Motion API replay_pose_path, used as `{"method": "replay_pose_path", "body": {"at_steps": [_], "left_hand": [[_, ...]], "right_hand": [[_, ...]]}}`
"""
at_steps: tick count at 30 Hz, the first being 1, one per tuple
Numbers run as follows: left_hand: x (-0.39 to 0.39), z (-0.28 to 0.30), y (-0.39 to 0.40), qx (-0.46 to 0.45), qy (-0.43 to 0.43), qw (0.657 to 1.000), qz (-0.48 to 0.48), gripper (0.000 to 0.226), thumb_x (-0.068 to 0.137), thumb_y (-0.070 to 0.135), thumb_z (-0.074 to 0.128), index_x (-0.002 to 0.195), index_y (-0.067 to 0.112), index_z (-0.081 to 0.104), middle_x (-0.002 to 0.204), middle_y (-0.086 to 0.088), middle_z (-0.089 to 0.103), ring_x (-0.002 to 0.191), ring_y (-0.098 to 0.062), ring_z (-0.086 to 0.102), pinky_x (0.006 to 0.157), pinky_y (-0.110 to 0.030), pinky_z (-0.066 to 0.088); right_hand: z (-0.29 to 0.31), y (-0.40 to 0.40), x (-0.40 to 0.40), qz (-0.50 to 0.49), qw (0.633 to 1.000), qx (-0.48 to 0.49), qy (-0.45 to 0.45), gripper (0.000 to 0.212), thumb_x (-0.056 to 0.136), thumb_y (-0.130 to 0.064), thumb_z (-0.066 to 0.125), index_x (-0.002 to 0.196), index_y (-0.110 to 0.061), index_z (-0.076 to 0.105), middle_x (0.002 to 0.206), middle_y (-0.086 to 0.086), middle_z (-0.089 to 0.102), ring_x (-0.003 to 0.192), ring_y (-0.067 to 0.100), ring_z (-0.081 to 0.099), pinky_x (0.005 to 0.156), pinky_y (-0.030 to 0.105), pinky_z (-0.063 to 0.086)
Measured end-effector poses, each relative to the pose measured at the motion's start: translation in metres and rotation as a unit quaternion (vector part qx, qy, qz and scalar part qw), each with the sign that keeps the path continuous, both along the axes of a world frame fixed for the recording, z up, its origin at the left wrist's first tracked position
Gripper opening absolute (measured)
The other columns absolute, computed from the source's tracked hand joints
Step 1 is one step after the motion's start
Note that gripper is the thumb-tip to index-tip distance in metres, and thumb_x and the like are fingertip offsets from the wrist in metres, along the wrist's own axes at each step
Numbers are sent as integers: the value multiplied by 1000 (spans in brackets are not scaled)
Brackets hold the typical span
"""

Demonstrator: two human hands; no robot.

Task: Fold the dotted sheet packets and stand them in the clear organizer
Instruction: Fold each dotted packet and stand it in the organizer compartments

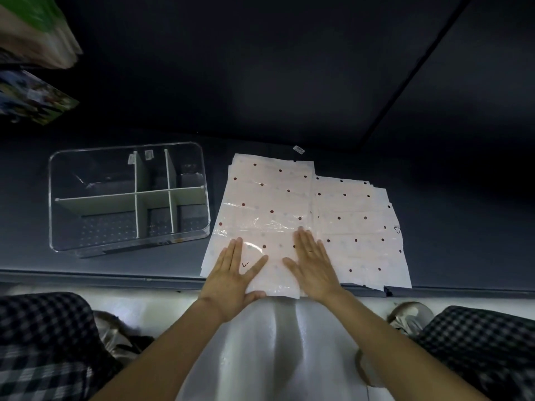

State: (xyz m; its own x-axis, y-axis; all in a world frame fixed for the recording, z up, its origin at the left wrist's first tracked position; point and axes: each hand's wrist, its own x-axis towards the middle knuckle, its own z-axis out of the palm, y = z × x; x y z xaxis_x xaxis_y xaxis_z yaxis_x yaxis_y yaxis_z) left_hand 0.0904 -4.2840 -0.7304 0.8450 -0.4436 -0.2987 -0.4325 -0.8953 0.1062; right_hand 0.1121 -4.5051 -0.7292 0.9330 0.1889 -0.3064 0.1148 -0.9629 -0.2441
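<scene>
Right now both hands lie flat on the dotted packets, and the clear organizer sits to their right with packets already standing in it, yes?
Not quite. The head view shows the organizer to the left of the packets, with no packets in it that I can see. Both the left hand and right hand do lie flat on them.

head view, looking forward and down, close over table (115,273)

Dim room, dark table (260,82), pale floor (162,308)
</scene>
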Motion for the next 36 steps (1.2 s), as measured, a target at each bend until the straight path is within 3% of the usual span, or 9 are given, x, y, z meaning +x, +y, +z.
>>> {"method": "replay_pose_path", "body": {"at_steps": [4, 8, 20, 23, 26, 30, 33, 34, 36], "left_hand": [[0, 2, 0, -18, 6, 1000, -2, 68, 88, 71, 14, 139, 45, -23, 144, -23, -37, 125, -34, -43, 112, -41, -19], [1, 7, -1, -44, 30, 998, 14, 67, 88, 71, 19, 146, 46, -4, 150, -23, -29, 136, -32, -33, 115, -38, -16], [9, 17, 0, -77, 2, 997, 30, 54, 91, 64, 31, 137, 36, 34, 158, -5, -13, 143, -23, -21, 115, -43, -16], [9, 19, 0, -89, -4, 996, 14, 57, 92, 61, 36, 140, 29, 33, 159, 1, -4, 145, -21, -15, 117, -38, -13], [3, 18, -4, -104, 4, 994, -34, 72, 91, 61, 40, 149, 23, 20, 159, 3, 3, 146, -16, -7, 116, -30, -12], [-10, 20, -10, -110, -16, 990, -83, 71, 89, 51, 52, 147, 16, 30, 156, -4, 22, 142, -20, 21, 118, -30, 13], [-17, 26, -13, -135, -97, 983, -83, 52, 64, 28, 83, 111, 11, 68, 115, -8, 66, 97, -22, 66, 81, -27, 54], [-18, 28, -13, -147, -113, 980, -74, 49, 54, 21, 87, 100, 11, 72, 102, -6, 70, 85, -21, 68, 69, -26, 56], [-19, 28, -10, -175, -121, 976, -46, 47, 48, 10, 88, 92, 8, 73, 92, -7, 71, 77, -22, 68, 58, -25, 55]], "right_hand": [[15, -22, 13, -7, 998, -40, -41, 62, 99, -48, 26, 150, -15, 14, 158, 2, 11, 145, 13, 8, 119, 31, -1], [41, -16, 52, 16, 998, -37, -41, 47, 96, -39, 45, 137, -17, 42, 137, 6, 47, 127, 23, 38, 104, 32, 28], [54, -12, 58, -6, 986, -18, 163, 26, 79, -41, 68, 73, -29, 46, 86, -7, 48, 98, 16, 38, 79, 28, 35], [56, -8, 38, -88, 981, 79, 157, 24, 78, -28, 72, 79, -21, 50, 79, -9, 49, 87, 16, 48, 68, 26, 36], [56, 1, 11, -192, 941, 174, 216, 24, 77, -19, 75, 91, -13, 57, 86, -3, 57, 87, 16, 54, 70, 24, 40], [50, 8, -23, -333, 819, 347, 311, 16, 81, -10, 71, 92, -1, 64, 95, 16, 63, 88, 24, 57, 76, 32, 40], [48, 12, -34, -371, 745, 421, 361, 11, 87, -11, 65, 93, -3, 62, 95, 14, 63, 88, 24, 57, 74, 30, 41], [49, 14, -34, -356, 762, 406, 357, 10, 90, -17, 62, 89, -7, 62, 88, 10, 62, 82, 21, 56, 71, 27, 41], [48, 12, -30, -308, 853, 322, 273, 20, 96, -25, 51, 82, -13, 60, 77, 3, 59, 73, 19, 55, 68, 25, 44]]}}
